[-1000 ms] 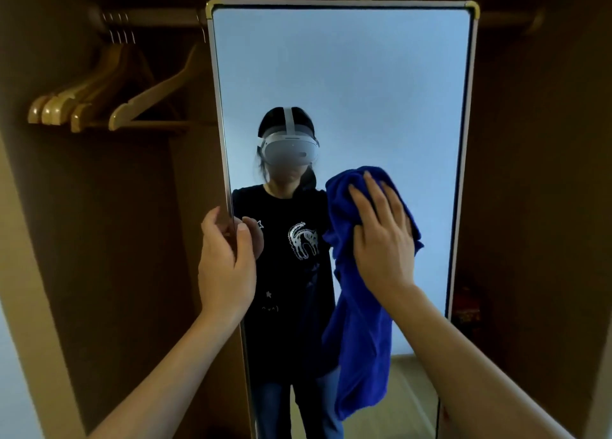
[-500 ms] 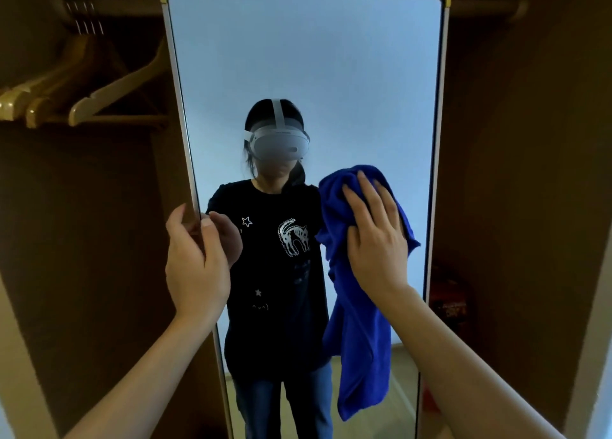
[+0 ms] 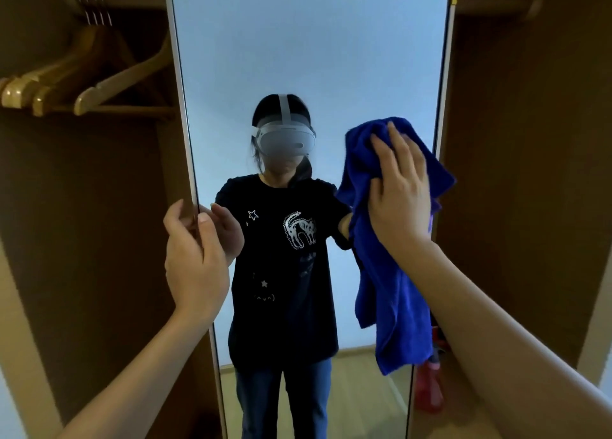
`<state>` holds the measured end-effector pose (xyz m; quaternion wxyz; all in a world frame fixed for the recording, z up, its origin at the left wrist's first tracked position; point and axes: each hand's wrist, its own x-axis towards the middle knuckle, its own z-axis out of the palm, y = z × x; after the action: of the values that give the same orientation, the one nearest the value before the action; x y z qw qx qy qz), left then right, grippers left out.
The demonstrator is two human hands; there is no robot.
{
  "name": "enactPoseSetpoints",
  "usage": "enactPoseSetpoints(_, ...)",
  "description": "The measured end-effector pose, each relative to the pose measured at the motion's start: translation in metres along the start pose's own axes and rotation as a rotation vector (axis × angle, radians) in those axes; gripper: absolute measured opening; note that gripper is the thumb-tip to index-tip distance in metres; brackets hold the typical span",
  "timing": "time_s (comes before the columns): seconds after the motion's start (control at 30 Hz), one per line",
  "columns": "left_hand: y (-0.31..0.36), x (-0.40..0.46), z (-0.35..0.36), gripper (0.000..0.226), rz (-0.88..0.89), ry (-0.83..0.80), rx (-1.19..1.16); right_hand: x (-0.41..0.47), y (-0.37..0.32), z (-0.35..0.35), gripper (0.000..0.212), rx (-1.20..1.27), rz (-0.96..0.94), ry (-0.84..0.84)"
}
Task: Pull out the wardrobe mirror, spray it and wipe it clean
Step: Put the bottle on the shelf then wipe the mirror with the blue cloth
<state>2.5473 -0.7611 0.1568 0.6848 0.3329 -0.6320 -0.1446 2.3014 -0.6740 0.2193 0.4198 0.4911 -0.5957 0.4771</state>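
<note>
The brown wooden wardrobe (image 3: 530, 173) fills the view, its dark interior open on both sides. Standing upright in the middle of it, already drawn forward out of the recess, is the tall rectangular mirror with a pale metal frame and brass-coloured corner caps (image 3: 308, 57); its long axis runs vertically, and the glass faces the person square on. To the left, under the rail, hangs a row of pale wooden coat hangers (image 3: 82, 87).

A blue terry cleaning cloth (image 3: 390, 273) lies against the right part of the glass at about chest height, bunched at the top and hanging loose below, near the right frame edge. The right hand (image 3: 397, 200) presses it flat to the mirror, fingers spread and nearly straight over the bunched top, so it bears on the cloth and does not clutch it. The left hand (image 3: 195, 263) grips the left frame edge, thumb on the front and fingers wrapped behind it, steadying the panel.

Low at the right, just behind the mirror's edge, a red object (image 3: 430, 389) stands on the floor, too dim to identify.

The step appears to be wiping. Most of the unwiped-looking glass lies above and to the left of the cloth, so the right hand, the nearer one, would sweep that way while the left braces the frame.
</note>
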Motion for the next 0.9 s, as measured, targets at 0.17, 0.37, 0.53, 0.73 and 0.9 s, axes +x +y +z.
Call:
enactPoseSetpoints(0.17, 0.001, -0.001, 0.001, 0.045, 0.0, 0.011, -0.009, -0.037, -0.025, 0.017, 0.048, 0.044, -0.16, -0.034)
enactPoseSetpoints(0.37, -0.005, 0.0, 0.002, 0.044, 0.005, 0.015, 0.008, -0.104, 0.003, 0.017, 0.052, 0.006, -0.1, -0.14)
enactPoseSetpoints(0.53, -0.008, -0.001, 0.007, 0.046, 0.004, 0.036, 0.033, -0.101, 0.039, 0.0, 0.058, 0.011, 0.081, -0.089)
enactPoseSetpoints(0.73, -0.006, -0.003, 0.011, 0.047, -0.002, 0.063, 0.029, -0.079, 0.029, 0.003, 0.06, 0.014, 0.031, -0.059)
enactPoseSetpoints(0.9, -0.006, -0.006, 0.012, 0.046, 0.004, 0.077, 0.028, -0.113, 0.024, 0.012, 0.051, -0.004, -0.113, -0.142)
